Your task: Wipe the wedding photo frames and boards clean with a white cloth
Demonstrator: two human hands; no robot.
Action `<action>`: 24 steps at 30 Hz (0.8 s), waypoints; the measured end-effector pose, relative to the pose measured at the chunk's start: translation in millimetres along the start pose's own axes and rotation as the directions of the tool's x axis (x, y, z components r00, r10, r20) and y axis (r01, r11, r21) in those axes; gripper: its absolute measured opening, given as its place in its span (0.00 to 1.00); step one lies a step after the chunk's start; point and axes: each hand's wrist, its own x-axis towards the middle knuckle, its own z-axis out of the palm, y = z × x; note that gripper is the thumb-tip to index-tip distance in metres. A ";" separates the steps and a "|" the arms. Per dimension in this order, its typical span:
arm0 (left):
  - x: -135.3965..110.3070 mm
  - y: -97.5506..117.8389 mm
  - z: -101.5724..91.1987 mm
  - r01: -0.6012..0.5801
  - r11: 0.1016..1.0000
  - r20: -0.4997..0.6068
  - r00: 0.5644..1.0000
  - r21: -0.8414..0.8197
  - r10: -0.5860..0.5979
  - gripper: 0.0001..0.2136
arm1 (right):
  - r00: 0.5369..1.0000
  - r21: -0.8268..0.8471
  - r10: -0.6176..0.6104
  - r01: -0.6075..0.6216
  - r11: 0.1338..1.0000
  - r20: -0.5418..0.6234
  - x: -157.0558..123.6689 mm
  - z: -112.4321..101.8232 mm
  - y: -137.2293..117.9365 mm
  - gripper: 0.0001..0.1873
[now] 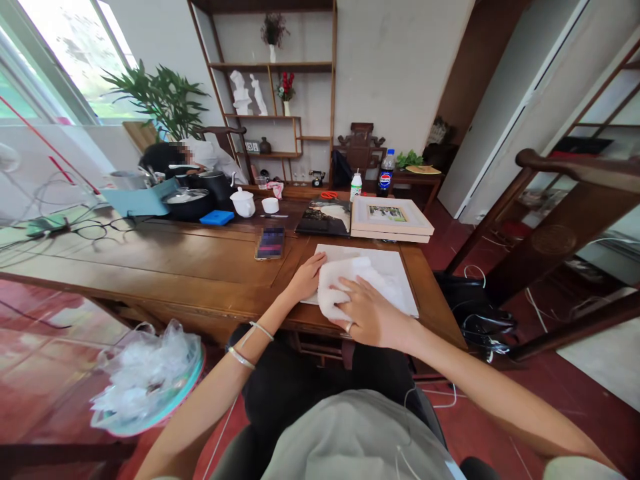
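Right hand [367, 315], fingers half-curled, grips a wadded white cloth [350, 275] and presses it onto the white panel [397, 263] at the table's [200, 260] near right corner. Left hand [305, 278] lies flat and open on the panel's left edge; we judge it steadies the panel.

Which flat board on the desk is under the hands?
The plain white board at the near edge, under the cloth; the dark picture and white frame lie beyond.

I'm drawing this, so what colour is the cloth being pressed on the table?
White. The cloth shows best in the head view, under the right hand.
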 end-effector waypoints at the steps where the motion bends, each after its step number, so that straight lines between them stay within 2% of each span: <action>1: 0.0 -0.7 0.4 0.006 1.000 -0.002 1.000 0.002 -0.006 0.20 | 1.000 0.019 0.013 -0.013 1.000 0.008 -1.4 -3.6 2.4 0.18; 3: 0.3 -1.3 1.2 0.013 1.000 -0.002 1.000 0.007 -0.013 0.20 | 0.995 0.047 0.091 -0.092 0.995 0.029 4.3 -9.7 15.9 0.22; 6: 1.0 -1.2 2.5 0.014 1.000 -0.008 1.000 0.023 -0.014 0.20 | 0.968 0.036 0.243 -0.246 0.969 0.066 27.4 -15.0 48.6 0.29; 11: 1.4 -2.5 4.3 0.020 0.999 -0.025 1.000 0.035 -0.019 0.21 | 0.914 0.052 0.398 -0.402 0.914 0.071 69.0 -19.2 89.8 0.32; 14: 1.1 -2.2 4.1 0.022 0.999 -0.025 0.999 0.033 -0.021 0.21 | 0.906 0.099 0.418 -0.423 0.901 0.070 90.2 -19.4 94.3 0.35; 20: 0.9 1.8 1.8 0.007 1.000 -0.029 1.000 0.030 -0.006 0.21 | 0.910 0.152 0.406 -0.415 0.897 0.088 134.7 -12.6 84.7 0.35; 24: 0.7 0.5 2.3 0.007 1.000 -0.028 1.000 0.028 -0.006 0.21 | 0.902 0.181 0.420 -0.431 0.884 0.096 139.4 -12.0 92.9 0.36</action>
